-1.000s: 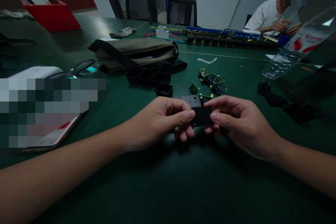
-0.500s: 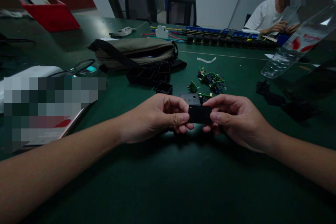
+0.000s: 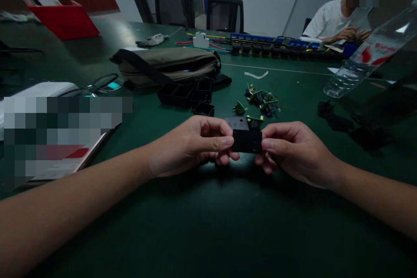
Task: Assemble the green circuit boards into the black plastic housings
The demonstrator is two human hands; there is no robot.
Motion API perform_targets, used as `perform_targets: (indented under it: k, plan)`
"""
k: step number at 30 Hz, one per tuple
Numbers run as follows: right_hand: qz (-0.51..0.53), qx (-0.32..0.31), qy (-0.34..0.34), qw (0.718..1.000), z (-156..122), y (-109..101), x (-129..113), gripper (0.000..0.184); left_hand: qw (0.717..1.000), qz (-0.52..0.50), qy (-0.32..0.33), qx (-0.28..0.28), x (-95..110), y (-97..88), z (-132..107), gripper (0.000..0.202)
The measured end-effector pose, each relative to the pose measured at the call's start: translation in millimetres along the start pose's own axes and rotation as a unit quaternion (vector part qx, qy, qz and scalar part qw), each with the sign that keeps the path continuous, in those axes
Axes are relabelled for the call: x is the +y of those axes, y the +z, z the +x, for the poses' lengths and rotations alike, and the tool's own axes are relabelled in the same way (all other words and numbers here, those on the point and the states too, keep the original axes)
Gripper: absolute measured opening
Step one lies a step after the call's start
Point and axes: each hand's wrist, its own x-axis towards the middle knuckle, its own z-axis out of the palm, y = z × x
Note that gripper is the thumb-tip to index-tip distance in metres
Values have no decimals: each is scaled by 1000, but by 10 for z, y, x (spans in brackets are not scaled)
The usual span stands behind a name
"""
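A small black plastic box [image 3: 246, 141] is pinched between both hands just above the green table [image 3: 208, 226]. My left hand [image 3: 192, 145] grips its left end with thumb and fingers closed. My right hand [image 3: 289, 150] is closed on its right end. Right behind the box lies a grey flat lid [image 3: 236, 123] with a hole in it. A little further back are several small green circuit boards [image 3: 263, 99] and a cluster of empty black housings [image 3: 190, 93].
An olive bag [image 3: 169, 64] lies behind the housings. A clear water bottle [image 3: 368, 58] leans at the right above dark black parts [image 3: 355, 124]. A booklet [image 3: 70, 163] sits at the left. Another person [image 3: 335, 19] works at the far right corner near blue terminal strips [image 3: 276, 43].
Both hands have kept hold of the black box and lifted it slightly; my right fingers have shifted along its right end. The view has barely moved.
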Motion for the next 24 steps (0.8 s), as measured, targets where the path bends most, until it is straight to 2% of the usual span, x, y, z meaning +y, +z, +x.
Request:
perform_targets:
  k: [13, 24]
  plan:
    - [28, 3, -6, 1000, -1, 25, -19, 15, 1000, 2, 6, -22, -13, -23, 6, 16]
    - [33, 3, -7, 999, -7, 31, -28, 15, 1000, 21, 10, -3, -16, 4, 4, 15]
